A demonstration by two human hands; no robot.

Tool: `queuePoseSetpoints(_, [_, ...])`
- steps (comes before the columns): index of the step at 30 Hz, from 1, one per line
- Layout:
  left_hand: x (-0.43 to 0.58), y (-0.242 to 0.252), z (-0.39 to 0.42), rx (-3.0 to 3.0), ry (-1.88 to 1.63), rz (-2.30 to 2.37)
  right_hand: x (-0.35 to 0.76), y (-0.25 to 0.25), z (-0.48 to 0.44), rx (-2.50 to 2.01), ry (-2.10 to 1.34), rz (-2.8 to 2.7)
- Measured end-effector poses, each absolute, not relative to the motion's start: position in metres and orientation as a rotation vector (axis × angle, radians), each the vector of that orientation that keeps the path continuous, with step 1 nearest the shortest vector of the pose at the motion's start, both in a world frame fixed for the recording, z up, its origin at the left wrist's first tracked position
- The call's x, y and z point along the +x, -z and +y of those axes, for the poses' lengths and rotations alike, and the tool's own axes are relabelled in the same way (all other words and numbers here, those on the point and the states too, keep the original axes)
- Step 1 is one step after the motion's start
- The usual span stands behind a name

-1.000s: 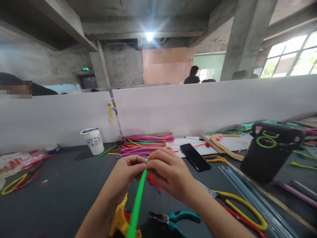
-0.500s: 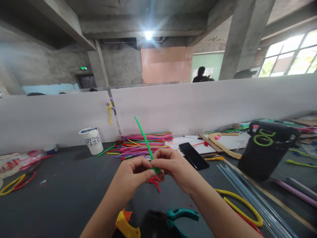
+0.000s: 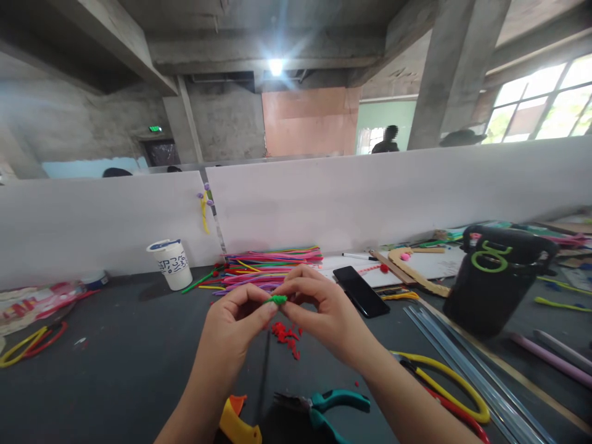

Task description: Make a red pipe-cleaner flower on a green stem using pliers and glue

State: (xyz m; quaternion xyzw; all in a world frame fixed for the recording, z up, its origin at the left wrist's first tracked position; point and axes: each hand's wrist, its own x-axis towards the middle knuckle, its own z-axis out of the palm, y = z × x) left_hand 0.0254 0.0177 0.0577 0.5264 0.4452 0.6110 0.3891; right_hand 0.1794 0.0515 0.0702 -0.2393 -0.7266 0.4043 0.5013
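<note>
Between the fingertips of both hands is a green pipe cleaner (image 3: 278, 300), with a short, wound-up part showing. My left hand (image 3: 234, 320) pinches its left end between thumb and forefinger. From the other side, the thumb and fingers of my right hand (image 3: 324, 311) close on it. The rest of its length is hidden or points away from view. Below the hands, small red scraps (image 3: 285, 335) lie on the dark table (image 3: 115, 382). Nearer to me are teal-handled pliers (image 3: 340, 401) and a yellow and orange tool (image 3: 238, 422), partly out of view.
A bundle of colored pipe cleaners (image 3: 259, 268) lies behind the hands. A white cup (image 3: 171, 265) stands left; a phone (image 3: 361, 290) lies right. Farther right are yellow-and-red-handled scissors (image 3: 451, 376), clear rods (image 3: 467, 364) and a black container (image 3: 494, 283). A white partition (image 3: 346, 203) runs behind.
The long green strand that stood up above the hands no longer shows upright. Both hands have turned and shifted slightly left, uncovering more red scraps below.
</note>
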Motion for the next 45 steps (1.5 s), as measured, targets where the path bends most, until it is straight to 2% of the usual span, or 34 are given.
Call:
queuePoseSetpoints(3, [0.028,-0.062,0.016,1.437,-1.577,1.241,0.178,-0.069,0.051,-0.607,-0.838,-1.816])
queuePoseSetpoints(10, [0.029,-0.07,0.013,1.712,-1.498,1.476,0.171,-0.057,0.057,-0.802,-1.049,-1.789])
queuePoseSetpoints(15, [0.021,-0.07,0.021,1.431,-1.331,1.375,0.166,-0.056,0.056,-0.892,-1.118,-1.736])
queuePoseSetpoints(21, [0.024,-0.065,0.022,1.372,-1.439,1.386,0.162,-0.055,0.049,-0.947,-1.08,-1.749])
queuePoseSetpoints(28, [0.028,-0.067,0.014,1.676,-1.651,1.633,0.163,-0.056,0.044,-0.86,-0.834,-1.957])
queuePoseSetpoints(35, [0.013,-0.075,0.018,1.536,-1.354,1.546,0.163,-0.049,0.044,-0.753,-0.279,-2.205])
queuePoseSetpoints(40, [0.013,-0.074,0.021,1.593,-1.192,1.414,0.168,-0.052,0.047,-0.596,-0.074,-2.267])
queuePoseSetpoints(42, [0.014,-0.074,0.019,1.599,-1.161,1.374,0.173,-0.056,0.049,-0.505,-0.168,-2.273])
queuePoseSetpoints(45, [0.017,-0.075,0.016,1.61,-1.112,1.329,0.18,-0.061,0.051,-0.531,-0.589,-2.166])
